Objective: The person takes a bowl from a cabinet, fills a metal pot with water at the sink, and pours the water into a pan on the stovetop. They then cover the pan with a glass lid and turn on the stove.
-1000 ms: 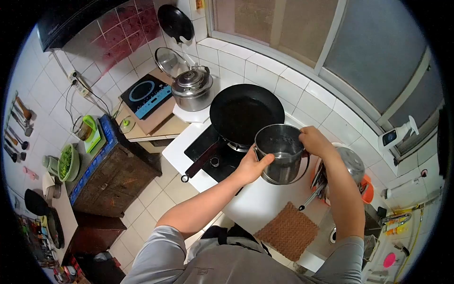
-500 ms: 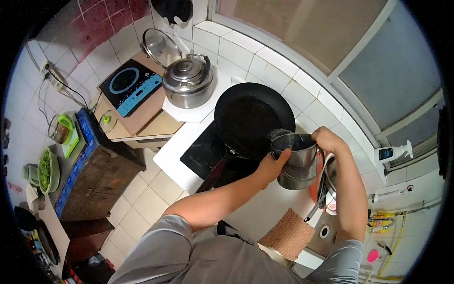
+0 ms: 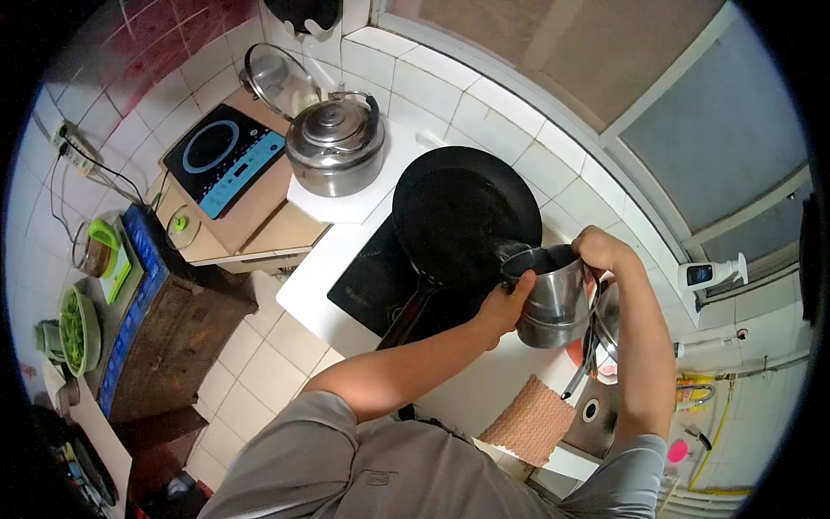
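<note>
Both my hands hold a stainless steel pot (image 3: 553, 303), tipped to the left over the right edge of a black frying pan (image 3: 458, 203). My left hand (image 3: 508, 307) grips the near left side of the pot, thumb up by the rim. My right hand (image 3: 603, 251) is closed at the far right of its rim; its fingertips are partly hidden. Clear liquid (image 3: 512, 250) runs over the rim into the pan. The pan rests on a black cooktop (image 3: 359, 281), its dark handle (image 3: 406, 316) pointing toward me.
A steel kettle (image 3: 335, 143) stands left of the pan, beside an induction cooker (image 3: 220, 164) and a glass lid (image 3: 281, 82). Right of my hands are utensils and a sink (image 3: 596, 424). A brown textured mat (image 3: 529, 419) overhangs the counter. Greens fill a bowl (image 3: 95, 324).
The pot has shifted slightly to the right in view, both hands still on it. Liquid runs from it in both frames. The camera view has shifted a little.
</note>
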Available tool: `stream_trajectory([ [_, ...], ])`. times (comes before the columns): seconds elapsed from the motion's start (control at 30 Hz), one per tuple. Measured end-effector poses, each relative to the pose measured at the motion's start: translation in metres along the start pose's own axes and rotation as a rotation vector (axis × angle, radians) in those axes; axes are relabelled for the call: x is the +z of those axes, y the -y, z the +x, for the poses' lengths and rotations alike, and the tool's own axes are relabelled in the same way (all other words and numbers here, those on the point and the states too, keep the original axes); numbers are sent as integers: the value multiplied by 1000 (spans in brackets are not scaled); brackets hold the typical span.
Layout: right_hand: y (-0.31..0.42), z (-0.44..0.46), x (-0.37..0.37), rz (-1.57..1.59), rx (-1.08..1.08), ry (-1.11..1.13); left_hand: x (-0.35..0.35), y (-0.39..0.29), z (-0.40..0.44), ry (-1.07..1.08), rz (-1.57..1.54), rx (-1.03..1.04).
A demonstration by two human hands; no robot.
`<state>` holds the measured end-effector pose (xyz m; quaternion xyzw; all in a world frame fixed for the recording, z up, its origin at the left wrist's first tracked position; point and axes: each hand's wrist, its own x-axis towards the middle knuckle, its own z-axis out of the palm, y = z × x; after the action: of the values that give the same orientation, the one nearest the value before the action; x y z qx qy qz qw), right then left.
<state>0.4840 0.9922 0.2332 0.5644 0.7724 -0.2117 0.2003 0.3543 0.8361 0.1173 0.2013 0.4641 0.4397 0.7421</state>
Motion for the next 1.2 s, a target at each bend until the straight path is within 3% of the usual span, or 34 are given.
stream_trajectory([
  [0.6, 12, -9, -1, 197, 171, 83, -1, 13, 8, 73, -93, -50],
  [1.2, 0, -8, 3, 70, 67, 99, -3, 6, 4, 18, 11, -32],
])
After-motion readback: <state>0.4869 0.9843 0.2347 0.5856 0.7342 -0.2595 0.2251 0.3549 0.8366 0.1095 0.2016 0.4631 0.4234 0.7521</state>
